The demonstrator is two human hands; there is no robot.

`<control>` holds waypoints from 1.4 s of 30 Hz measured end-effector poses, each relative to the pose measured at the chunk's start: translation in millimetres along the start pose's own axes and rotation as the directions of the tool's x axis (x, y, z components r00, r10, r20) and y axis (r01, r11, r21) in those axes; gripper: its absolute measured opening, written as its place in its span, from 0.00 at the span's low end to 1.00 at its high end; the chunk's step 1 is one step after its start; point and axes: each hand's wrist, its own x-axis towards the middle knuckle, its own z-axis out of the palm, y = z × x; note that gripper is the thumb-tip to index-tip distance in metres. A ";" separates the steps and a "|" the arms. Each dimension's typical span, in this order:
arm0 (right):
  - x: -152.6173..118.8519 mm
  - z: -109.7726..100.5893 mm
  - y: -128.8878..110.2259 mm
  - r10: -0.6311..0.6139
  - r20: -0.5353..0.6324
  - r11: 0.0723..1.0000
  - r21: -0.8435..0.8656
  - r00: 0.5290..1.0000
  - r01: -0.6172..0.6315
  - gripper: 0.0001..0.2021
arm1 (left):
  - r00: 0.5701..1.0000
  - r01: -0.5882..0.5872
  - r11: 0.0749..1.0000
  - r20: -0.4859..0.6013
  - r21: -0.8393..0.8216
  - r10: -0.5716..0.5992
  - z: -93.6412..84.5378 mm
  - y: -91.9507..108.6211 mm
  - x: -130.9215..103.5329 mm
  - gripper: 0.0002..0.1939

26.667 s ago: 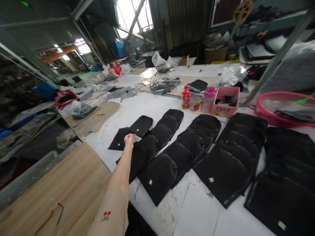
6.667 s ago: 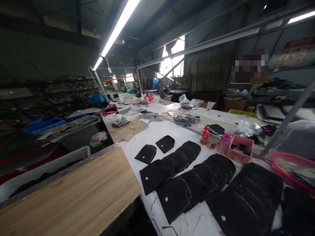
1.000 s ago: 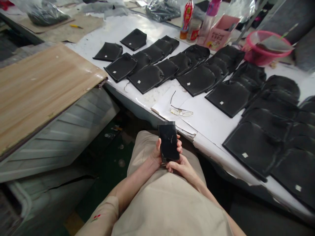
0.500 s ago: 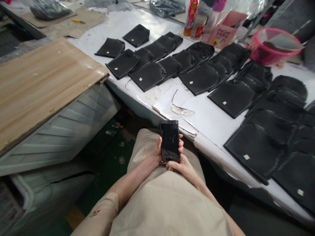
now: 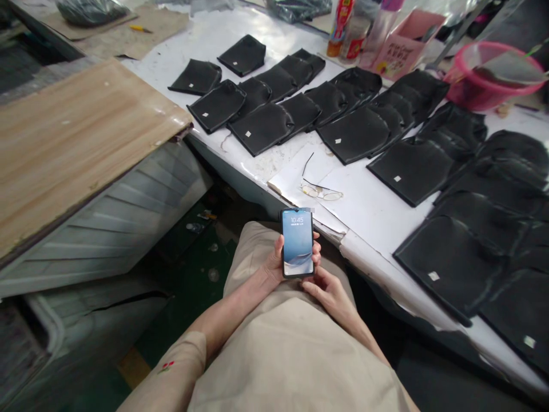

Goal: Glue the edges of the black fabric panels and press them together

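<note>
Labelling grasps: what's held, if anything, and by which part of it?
The black-edged rectangular smartphone with lit blue screen, by its side edges, in the left hand; the right hand is near its lower right corner.

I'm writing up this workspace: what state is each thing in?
Phone: screen lit, in the left hand.
Left hand: fingers closed around the phone.
Right hand: by the phone's lower edge; its grip is unclear.
Glasses: lying on the table, one arm sticking out.
Black pieces: lying down, mostly overlapping in rows.
Pink basin: uncovered, things inside.
</note>
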 end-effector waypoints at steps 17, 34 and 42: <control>-5.9 -23.2 -34.2 -0.756 0.100 0.313 -0.813 0.647 0.491 0.12 | 0.999 0.044 0.990 -0.003 0.134 -0.044 -10.6 -2.9 4.1 0.48; 19.8 -33.6 -37.5 -0.787 -0.117 0.380 -0.865 0.606 0.327 0.14 | 0.994 0.110 0.977 -0.050 0.185 -0.102 -14.6 -6.8 2.8 0.42; 0.9 -17.0 -26.2 -0.748 -0.070 0.406 -0.835 0.660 0.371 0.16 | 0.990 0.126 0.979 0.041 0.162 -0.134 -17.7 -6.3 4.4 0.42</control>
